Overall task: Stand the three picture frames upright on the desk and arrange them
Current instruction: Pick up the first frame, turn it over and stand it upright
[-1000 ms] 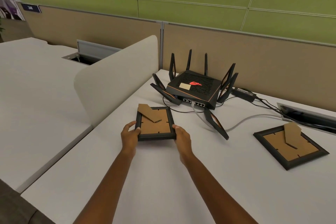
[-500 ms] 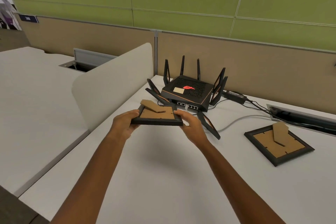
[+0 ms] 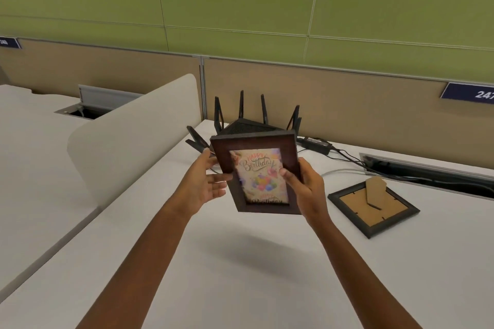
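A dark brown picture frame [image 3: 256,145] with a "Happy Birthday" card in it hangs in the air above the white desk [image 3: 240,275], its picture side turned toward me. My right hand [image 3: 304,187] grips its right edge with the thumb on the glass. My left hand [image 3: 205,181] holds the left edge with fingers spread. A second frame [image 3: 374,208], black, lies face down on the desk to the right, its cardboard stand sticking up. No third frame is in view.
A black router [image 3: 248,125] with upright antennas sits behind the held frame. Its power brick and cables [image 3: 334,152] run right toward a cable slot [image 3: 427,171]. A white curved divider [image 3: 128,136] stands at the left; a tan partition [image 3: 347,104] closes the back.
The frame was lifted off the desk and turned over, from back side up to picture side facing me. Both hands rose with it.
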### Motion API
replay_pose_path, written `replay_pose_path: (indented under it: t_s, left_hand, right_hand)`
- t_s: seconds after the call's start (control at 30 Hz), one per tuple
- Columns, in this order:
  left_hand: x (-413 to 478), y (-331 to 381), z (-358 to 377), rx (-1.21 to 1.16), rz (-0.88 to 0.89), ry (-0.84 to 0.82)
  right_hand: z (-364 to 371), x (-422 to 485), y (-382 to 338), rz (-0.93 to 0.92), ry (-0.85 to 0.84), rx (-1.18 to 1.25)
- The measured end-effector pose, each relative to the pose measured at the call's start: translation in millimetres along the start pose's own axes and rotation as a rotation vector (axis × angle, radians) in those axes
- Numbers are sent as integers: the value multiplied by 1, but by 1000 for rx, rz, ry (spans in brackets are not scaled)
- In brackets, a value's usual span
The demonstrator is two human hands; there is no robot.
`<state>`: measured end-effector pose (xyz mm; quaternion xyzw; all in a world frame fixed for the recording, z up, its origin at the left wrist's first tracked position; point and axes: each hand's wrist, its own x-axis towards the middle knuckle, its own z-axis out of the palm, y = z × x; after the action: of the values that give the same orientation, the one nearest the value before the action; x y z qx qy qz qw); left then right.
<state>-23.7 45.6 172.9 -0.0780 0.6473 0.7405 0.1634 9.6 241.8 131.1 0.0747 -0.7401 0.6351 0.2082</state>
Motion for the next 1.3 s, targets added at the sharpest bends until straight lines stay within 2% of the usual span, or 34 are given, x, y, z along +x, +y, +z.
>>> replay_pose_path:
  t_s: [0.13, 0.2, 0.3, 0.5, 0.97, 1.17, 1.3]
  left_hand:
    - [5, -27, 28, 296, 117, 160]
    - [5, -42, 39, 360, 129, 190]
    - [5, -63, 50, 353, 104, 114]
    - [9, -79, 66, 343, 117, 34]
    - [9, -90, 94, 110, 155, -141]
    - [4, -106, 111, 171, 169, -107]
    - [-5, -115, 126, 334, 136, -116]
  right_hand:
    - [-22, -9, -1, 74, 82, 99]
    - [-32, -13, 0, 111, 129, 143]
    - [-43, -19, 1, 156, 193, 221]
    - [-59, -31, 4, 224, 255, 192]
    - [-79, -62, 20, 350, 206, 196]
    - [-99, -74, 29, 327, 219, 134]
    - [-117, -85, 36, 376, 207, 130]
